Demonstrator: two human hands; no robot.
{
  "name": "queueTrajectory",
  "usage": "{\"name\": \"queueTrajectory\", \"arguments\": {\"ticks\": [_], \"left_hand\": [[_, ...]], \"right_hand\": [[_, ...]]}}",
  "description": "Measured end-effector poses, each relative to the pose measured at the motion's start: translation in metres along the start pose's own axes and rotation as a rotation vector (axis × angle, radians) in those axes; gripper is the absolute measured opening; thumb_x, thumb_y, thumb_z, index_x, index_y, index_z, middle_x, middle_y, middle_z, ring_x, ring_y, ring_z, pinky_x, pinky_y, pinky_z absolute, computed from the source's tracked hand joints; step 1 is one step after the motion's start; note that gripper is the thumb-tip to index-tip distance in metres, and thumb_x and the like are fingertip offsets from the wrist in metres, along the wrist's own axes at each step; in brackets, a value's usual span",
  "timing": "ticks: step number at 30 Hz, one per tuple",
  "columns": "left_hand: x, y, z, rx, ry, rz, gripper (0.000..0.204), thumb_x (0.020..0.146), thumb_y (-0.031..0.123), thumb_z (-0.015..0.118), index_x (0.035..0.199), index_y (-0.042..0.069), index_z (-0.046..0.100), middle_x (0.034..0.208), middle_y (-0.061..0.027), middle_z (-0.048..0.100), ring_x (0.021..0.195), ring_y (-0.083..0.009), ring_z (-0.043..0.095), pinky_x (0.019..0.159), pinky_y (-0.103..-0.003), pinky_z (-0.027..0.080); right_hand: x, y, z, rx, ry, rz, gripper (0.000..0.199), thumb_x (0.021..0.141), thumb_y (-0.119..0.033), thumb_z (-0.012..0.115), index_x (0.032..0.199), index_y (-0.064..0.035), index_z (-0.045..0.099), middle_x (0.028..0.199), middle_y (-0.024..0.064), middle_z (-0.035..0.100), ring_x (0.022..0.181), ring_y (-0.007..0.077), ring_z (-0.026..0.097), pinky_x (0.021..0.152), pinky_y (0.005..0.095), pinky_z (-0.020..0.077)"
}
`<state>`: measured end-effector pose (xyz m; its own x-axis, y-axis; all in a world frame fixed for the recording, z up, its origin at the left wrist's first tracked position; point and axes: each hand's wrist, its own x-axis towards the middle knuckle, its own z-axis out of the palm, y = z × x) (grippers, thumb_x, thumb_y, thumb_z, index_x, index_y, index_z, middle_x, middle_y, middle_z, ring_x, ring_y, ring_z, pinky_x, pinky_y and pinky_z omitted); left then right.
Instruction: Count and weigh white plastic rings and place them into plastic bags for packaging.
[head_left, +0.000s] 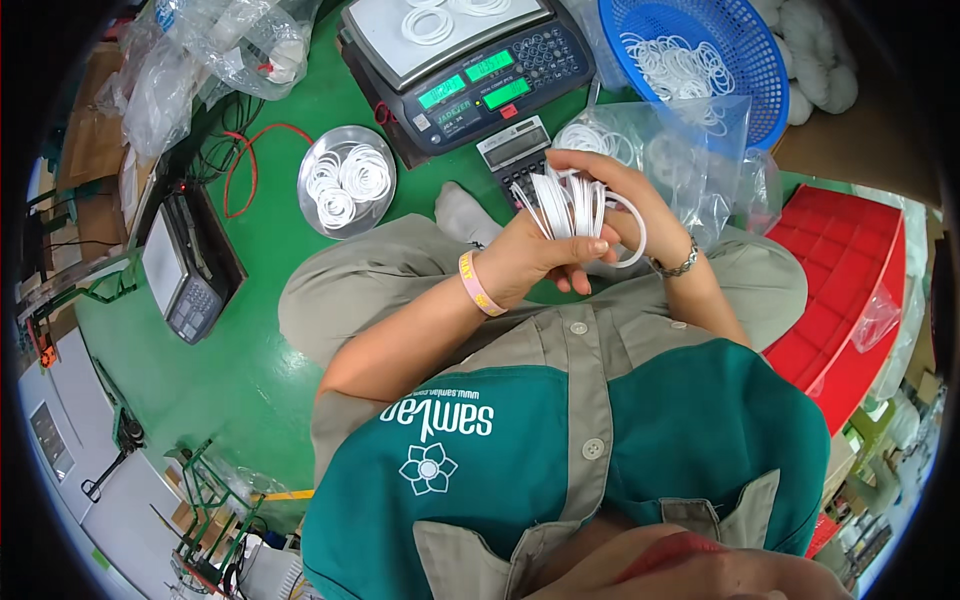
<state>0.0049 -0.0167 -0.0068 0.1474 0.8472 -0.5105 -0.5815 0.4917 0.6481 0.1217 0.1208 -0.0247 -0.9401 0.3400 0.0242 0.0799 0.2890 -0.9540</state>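
A bundle of thin white rings (568, 205) is held in front of my lap between my two hands. My left hand (528, 255), with a pink wristband, closes around the bundle's near side, thumb across it. From the right, my right hand (638, 200) curls around the bundle's far side, its fingers partly hidden. One ring (636, 245) sticks out apart from the others at the right. Behind my hands lies a calculator (515, 145), partly covered. More white rings (595, 140) sit beside it in a clear plastic bag (690, 160).
A counting scale (500, 85) with rings on its pan stands ahead. A round metal dish (380, 205) of rings lies left of it; a blue basket (765, 60) of rings is at far right. Another scale (185, 270) stands left, a red crate (835, 280) right. A red cable (240, 165) crosses the floor.
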Motion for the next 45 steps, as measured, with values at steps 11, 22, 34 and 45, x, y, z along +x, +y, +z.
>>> {"name": "queueTrajectory", "arguments": {"ticks": [11, 22, 34, 45], "left_hand": [[-0.001, 0.005, -0.005, -0.074, 0.0, 0.114, 0.027, 0.086, 0.022, 0.059, 0.108, 0.006, 0.055, 0.095, -0.0079, 0.065, 0.06, -0.0117, 0.063, 0.048, -0.018, 0.046], [-0.003, 0.008, -0.007, -0.11, -0.084, 0.05, 0.03, 0.084, 0.023, 0.061, 0.108, 0.005, 0.056, 0.096, -0.01, 0.065, 0.061, -0.0124, 0.064, 0.05, -0.019, 0.049], [-0.007, 0.007, 0.0, -0.115, -0.222, -0.109, 0.042, 0.088, 0.025, 0.055, 0.124, 0.004, 0.046, 0.119, -0.0112, 0.055, 0.091, -0.0227, 0.064, 0.064, -0.025, 0.053], [-0.007, 0.009, -0.013, -0.129, -0.251, -0.121, 0.037, 0.088, 0.021, 0.051, 0.119, 0.0, 0.049, 0.104, -0.0133, 0.06, 0.073, -0.025, 0.066, 0.052, -0.024, 0.049]], "right_hand": [[0.002, -0.004, -0.001, 0.0, 0.088, -0.159, 0.043, 0.078, 0.002, 0.045, 0.118, -0.0088, 0.057, 0.12, 0.0119, 0.054, 0.108, 0.0235, 0.052, 0.088, 0.0314, 0.0429], [0.0, -0.001, 0.006, -0.102, 0.199, -0.175, 0.038, 0.077, -0.002, 0.052, 0.114, -0.0074, 0.06, 0.114, 0.0118, 0.06, 0.104, 0.0257, 0.057, 0.086, 0.0322, 0.0459], [0.0, 0.004, 0.01, 0.061, -0.017, -0.094, 0.044, 0.074, -0.005, 0.06, 0.117, -0.0115, 0.058, 0.094, 0.0072, 0.066, 0.083, 0.016, 0.063, 0.074, 0.0265, 0.0488], [-0.007, -0.008, 0.006, 0.463, -0.036, 0.021, 0.044, 0.084, -0.012, 0.058, 0.126, -0.0016, 0.048, 0.122, 0.0104, 0.054, 0.101, 0.0177, 0.057, 0.084, 0.0286, 0.0473]]}}
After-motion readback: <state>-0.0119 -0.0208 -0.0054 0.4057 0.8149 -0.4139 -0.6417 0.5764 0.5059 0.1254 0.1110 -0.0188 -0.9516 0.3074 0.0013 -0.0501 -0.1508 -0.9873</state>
